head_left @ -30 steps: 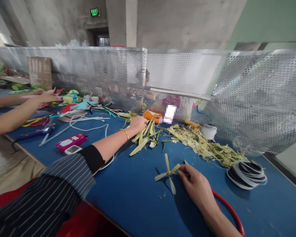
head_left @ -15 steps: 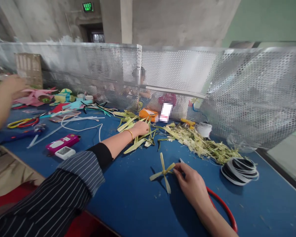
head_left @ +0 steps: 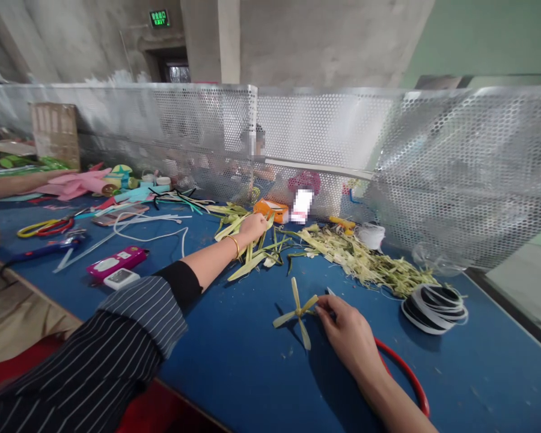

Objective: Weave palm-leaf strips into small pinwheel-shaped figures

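Note:
My left hand [head_left: 255, 227], with a gold bracelet at the wrist, reaches into a loose pile of pale green husk strips [head_left: 247, 264]. Its fingers are pinched together on a husk strip. Nearer to me, my right hand [head_left: 349, 331] holds a small four-armed husk flower [head_left: 298, 312] by one side between thumb and fingertips, just above the table. Red-handled scissors [head_left: 408, 368] lie under that same hand, their metal tip showing past the fingers; whether the palm grips them I cannot tell.
Shredded husk [head_left: 365, 261] is heaped on the blue table [head_left: 234, 349], beside a black-and-white cord coil [head_left: 434, 308]. A perforated metal screen [head_left: 315, 132] stands behind. Leftward are a purple device [head_left: 117, 263], yellow-and-red-handled scissors [head_left: 47, 227] and another person's arm [head_left: 22, 183].
My left hand has shifted slightly up and left, and a green strip end now shows at its fingers. My right hand stays about in place. The other person's hand has moved lower at the left.

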Demonstrator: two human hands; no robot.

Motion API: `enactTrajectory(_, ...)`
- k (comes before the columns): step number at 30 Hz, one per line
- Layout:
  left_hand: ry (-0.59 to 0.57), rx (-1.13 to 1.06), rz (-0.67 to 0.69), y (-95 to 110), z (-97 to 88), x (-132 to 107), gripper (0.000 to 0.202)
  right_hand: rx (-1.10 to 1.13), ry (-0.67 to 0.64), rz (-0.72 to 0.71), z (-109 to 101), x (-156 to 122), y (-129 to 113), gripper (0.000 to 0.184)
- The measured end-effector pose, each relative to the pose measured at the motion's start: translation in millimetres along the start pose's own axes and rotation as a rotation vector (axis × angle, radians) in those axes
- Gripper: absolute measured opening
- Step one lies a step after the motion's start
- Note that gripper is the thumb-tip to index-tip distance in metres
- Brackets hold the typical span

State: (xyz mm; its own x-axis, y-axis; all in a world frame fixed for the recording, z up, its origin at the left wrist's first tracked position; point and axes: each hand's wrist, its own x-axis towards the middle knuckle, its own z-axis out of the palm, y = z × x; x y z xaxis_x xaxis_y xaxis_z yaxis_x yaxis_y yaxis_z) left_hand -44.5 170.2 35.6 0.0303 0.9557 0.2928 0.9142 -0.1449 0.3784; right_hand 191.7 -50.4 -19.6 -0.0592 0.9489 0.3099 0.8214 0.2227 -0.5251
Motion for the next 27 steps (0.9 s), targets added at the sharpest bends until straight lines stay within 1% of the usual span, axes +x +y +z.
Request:
enactTrajectory(4,0.111,-0.157,-0.123,-1,-5.5,6,0.028,-0.003,0.002,-0.004,0,0,-1,0.022)
enactTrajectory(7,0.182,-0.279,-0.156,3,-10.0,7,0.030,0.005,0.019,0.001,0,0,1,0.023)
enactTrajectory(11,0.280,-0.394,-0.128,20,-16.9,-1,0.029,0.077,0.090,0.004,-2,2,2,0.026)
enactTrajectory(14,0.331,-0.451,-0.058,40,-18.9,-22,0.026,0.180,0.187,0.031,-6,3,0,0.029)
enactTrajectory(16,0.333,-0.476,0.016,54,-18.0,-45,0.021,0.262,0.234,0.083,-9,4,-2,0.032)
enactTrajectory(17,0.330,-0.488,0.082,62,-17.2,-58,0.018,0.308,0.250,0.114,-11,4,-3,0.033)
enactTrajectory(19,0.297,-0.445,0.362,75,-15.5,-86,0.017,0.437,0.282,0.170,-13,5,-5,0.035)
enactTrajectory(21,0.205,-0.373,0.569,88,-14.7,-111,0.018,0.586,0.335,0.196,-16,6,-6,0.041)
enactTrajectory(22,0.147,-0.345,0.644,93,-14.7,-121,0.016,0.635,0.377,0.196,-18,6,-6,0.044)
enactTrajectory(23,0.098,-0.330,0.686,98,-15.0,-130,0.015,0.651,0.427,0.187,-20,6,-7,0.046)
enactTrajectory(25,0.024,-0.296,0.750,107,-16.0,-142,0.016,0.583,0.502,0.140,-25,7,-7,0.042)
enactTrajectory(27,0.015,-0.261,0.800,112,-17.4,-147,0.018,0.481,0.480,0.069,-29,7,-8,0.031)
